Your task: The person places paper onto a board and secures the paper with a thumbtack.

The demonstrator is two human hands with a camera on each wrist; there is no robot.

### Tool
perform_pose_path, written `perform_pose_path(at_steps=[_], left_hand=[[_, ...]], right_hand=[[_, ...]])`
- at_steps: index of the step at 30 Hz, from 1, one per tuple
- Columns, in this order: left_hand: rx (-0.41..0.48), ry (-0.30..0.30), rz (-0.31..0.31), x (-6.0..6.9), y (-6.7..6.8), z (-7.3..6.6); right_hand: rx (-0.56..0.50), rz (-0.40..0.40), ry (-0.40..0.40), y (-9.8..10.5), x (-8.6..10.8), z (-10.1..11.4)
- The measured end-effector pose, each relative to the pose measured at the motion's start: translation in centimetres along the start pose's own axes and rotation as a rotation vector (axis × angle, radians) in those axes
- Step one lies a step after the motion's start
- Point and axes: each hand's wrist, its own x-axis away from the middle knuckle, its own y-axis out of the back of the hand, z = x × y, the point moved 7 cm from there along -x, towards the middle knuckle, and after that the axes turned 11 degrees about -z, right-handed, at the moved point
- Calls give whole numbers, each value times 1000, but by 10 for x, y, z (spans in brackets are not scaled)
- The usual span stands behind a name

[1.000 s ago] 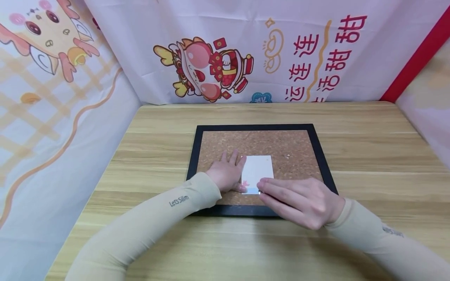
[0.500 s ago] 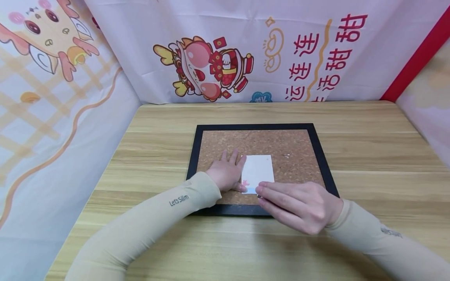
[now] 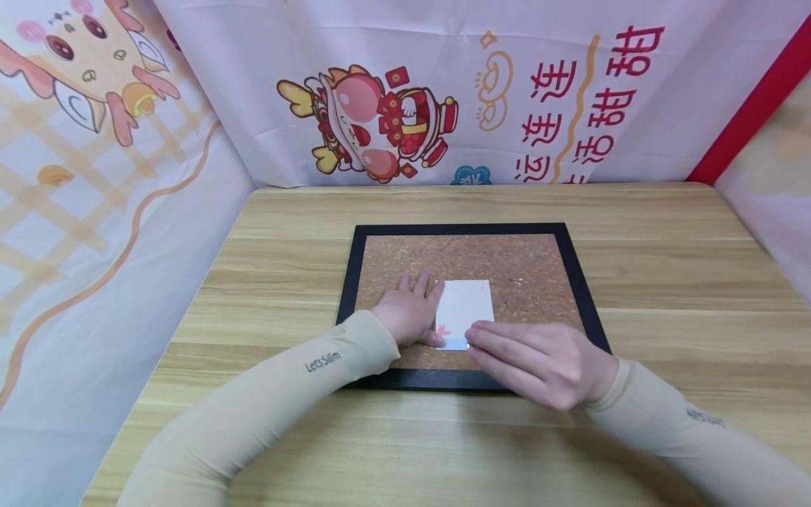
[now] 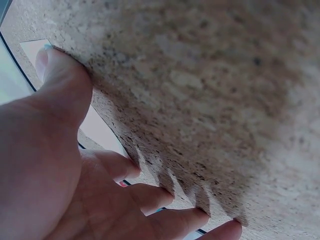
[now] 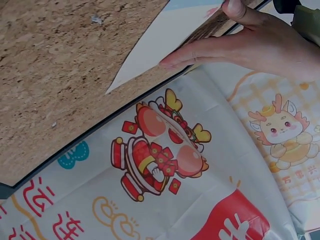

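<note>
A white card (image 3: 464,306) with a pink figure and a blue strip lies on a black-framed cork board (image 3: 418,253). My left hand (image 3: 407,315) is spread flat beside it, thumb on the card's lower left corner and forefinger along its upper left edge. The left wrist view shows those fingers (image 4: 150,197) straight, tips on the cork. At the card's lower right corner my right hand (image 3: 548,360) pinches a small shiny pin (image 3: 468,346), mostly hidden by the fingertips. The right wrist view shows the left hand (image 5: 250,47) but not the right one.
The board lies on a wooden table (image 3: 285,282). Small clear or whitish bits (image 3: 517,282) sit on the cork right of the card, too small to tell. A printed cloth (image 3: 405,42) hangs behind the table, another (image 3: 95,211) on the left.
My right hand dipped slightly toward me half a second ago, showing a dark metallic tip. It is now back up at the card's corner. Left hand and card stay put.
</note>
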Motion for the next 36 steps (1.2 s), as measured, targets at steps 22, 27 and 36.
perform_pose_path(at_steps=[22,27,36], left_hand=[[28,27,-5,-1,-1,1],[31,16,-4,0,-1,0],[53,7,-1,1,0,0]], right_hand=[[-69,431,-657,-14,90,-56],[-23,485,-888,-21,115,-74],[-75,658,-1361,-38,159,-98]])
